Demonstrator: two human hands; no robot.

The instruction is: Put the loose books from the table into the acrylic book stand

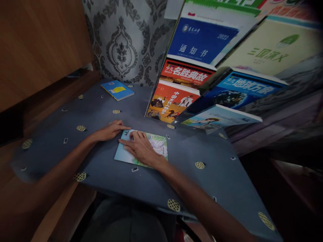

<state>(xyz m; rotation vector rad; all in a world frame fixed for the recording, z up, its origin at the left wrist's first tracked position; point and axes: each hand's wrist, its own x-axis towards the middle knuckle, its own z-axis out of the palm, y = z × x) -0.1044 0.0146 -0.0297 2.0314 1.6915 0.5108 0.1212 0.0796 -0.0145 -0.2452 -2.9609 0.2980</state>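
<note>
A thin booklet (158,144) with a light blue, green and white cover lies flat on the cloth-covered table (101,154) in front of me. My right hand (140,146) rests across its middle with fingers apart, some of them bent, and hides part of the cover. At the booklet's upper left corner, the outstretched index finger of my left hand (112,130) touches the edge. The other fingers of that hand are loosely bent, with nothing seen in them.
A book rack (148,111) holding several books stands at the back right, close behind the booklet. One blue and yellow book (117,90) lies at the back left near the patterned wall covering (121,47). Wooden furniture (42,50) borders the left side.
</note>
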